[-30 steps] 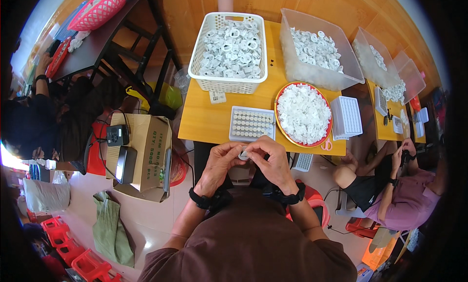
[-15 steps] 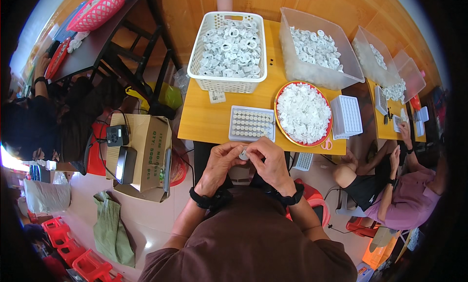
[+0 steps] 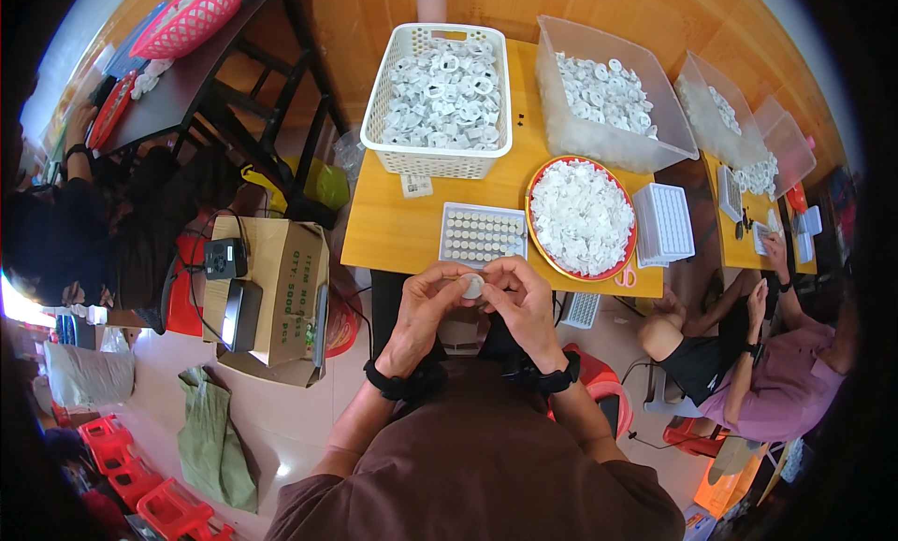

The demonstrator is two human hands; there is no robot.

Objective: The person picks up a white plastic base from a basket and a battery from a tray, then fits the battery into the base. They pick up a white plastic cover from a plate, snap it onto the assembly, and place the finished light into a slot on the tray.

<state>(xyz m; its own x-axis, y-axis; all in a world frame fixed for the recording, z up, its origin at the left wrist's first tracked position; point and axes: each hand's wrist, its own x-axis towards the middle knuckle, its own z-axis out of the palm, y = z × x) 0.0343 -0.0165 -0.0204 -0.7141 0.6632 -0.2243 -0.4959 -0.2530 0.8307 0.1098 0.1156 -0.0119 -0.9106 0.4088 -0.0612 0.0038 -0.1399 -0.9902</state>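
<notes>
two hands are meeting just below the near edge of the counter (image 3: 393,232): my left hand (image 3: 426,307) and right hand (image 3: 524,302) are both pinching one small white round part (image 3: 473,286) between thumb & fingertips. left grip is closing on its left side, right grip on its right side, fingers curled tight round it, no gap showing. the part is sitting in the air between the two hands, off the counter, right in front of my chest. i'm wearing a black band on each wrist & a brown top.

just above the hands, on the counter, a white tray w/ rows of round slots (image 3: 482,234) is lying flat, most slots looking filled. just right of it a red-rimmed round plate (image 3: 625,251) is carrying a heap of white pieces. right of the plate a stack of white slotted trays (image 3: 662,223) is standing at the counter edge. further back a white lattice basket (image 3: 393,120) & a clear plastic bin (image 3: 599,139) are both holding more white parts.

left of me a cardboard box (image 3: 281,279) is sitting on the floor w/ black devices on top. at right another person (image 3: 767,373) is sitting at a second counter, hands well apart from mine.
</notes>
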